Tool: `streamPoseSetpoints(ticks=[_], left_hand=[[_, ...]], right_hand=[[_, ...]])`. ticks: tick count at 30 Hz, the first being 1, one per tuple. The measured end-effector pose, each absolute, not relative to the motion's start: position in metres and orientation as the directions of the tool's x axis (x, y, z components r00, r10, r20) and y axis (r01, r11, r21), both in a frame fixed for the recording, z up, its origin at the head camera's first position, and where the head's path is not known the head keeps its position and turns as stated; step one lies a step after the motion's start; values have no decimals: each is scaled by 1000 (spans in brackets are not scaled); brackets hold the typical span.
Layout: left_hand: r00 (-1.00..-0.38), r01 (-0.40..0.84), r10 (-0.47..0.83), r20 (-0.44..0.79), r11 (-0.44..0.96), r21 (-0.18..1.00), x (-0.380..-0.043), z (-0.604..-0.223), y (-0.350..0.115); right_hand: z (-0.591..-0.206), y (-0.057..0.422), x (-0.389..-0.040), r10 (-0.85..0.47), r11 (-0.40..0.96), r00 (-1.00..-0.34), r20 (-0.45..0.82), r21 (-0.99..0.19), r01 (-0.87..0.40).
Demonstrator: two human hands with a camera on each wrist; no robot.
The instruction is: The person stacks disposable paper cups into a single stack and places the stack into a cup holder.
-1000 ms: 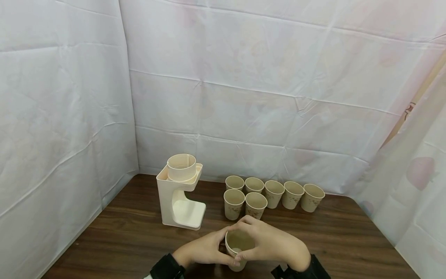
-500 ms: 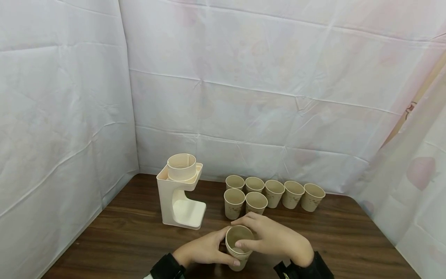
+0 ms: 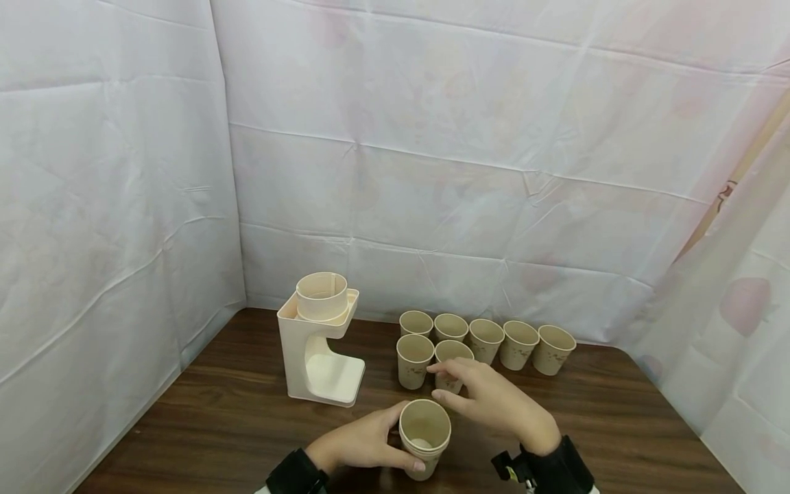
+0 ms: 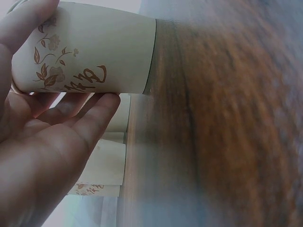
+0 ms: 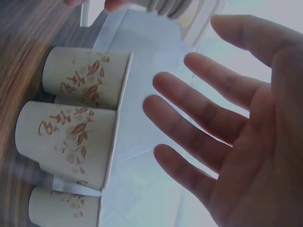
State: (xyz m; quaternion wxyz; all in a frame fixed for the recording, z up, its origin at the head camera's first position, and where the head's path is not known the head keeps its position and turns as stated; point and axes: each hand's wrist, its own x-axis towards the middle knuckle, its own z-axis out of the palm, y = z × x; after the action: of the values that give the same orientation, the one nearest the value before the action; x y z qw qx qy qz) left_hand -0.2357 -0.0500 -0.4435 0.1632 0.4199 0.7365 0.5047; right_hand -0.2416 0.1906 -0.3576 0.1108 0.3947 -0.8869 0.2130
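Observation:
At the table's front, my left hand (image 3: 370, 439) grips a nested stack of paper cups (image 3: 427, 461) around its side, thumb on the near face. The stack stands upright, its rims close together at the top. Brown flowers and lettering decorate the held cup (image 4: 90, 52) in the left wrist view, with its base at the wood. My right hand (image 3: 490, 401) is off the stack, fingers spread with nothing in them. From the head it overlaps the right cup (image 3: 453, 351) of the front pair; the left one (image 3: 415, 363) stands beside it.
Several matching cups (image 3: 517, 346) form a row behind the front pair. To the left stands a cream holder (image 3: 296, 357) with a round ring on top and a flat foot. White cloth (image 3: 395, 171) hangs behind and at both sides of the dark wooden table (image 3: 216, 418).
My right hand has let go of the stack's rim and moved up and right, toward the front pair of cups. The left hand keeps its hold in the same place.

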Motion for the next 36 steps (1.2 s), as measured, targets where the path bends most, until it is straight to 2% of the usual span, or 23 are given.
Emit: streamPoseSetpoints(ticks=[6, 10, 17, 36], left_hand=[[-601, 438, 781, 169, 145, 887, -236, -443, -50], [-605, 436, 779, 161, 155, 887, -236, -443, -50], [-602, 439, 783, 156, 161, 884, -237, -443, -50], [-609, 461, 772, 183, 156, 874, -233, -441, -50]], right_hand=[[-361, 194, -250, -601, 654, -665, 443, -205, -728], [-365, 197, -256, -553, 702, -687, 471, -181, -689], [-373, 199, -270, -506, 737, -675, 537, -137, -662], [-393, 200, -294, -436, 798, -755, 490, -178, -576]])
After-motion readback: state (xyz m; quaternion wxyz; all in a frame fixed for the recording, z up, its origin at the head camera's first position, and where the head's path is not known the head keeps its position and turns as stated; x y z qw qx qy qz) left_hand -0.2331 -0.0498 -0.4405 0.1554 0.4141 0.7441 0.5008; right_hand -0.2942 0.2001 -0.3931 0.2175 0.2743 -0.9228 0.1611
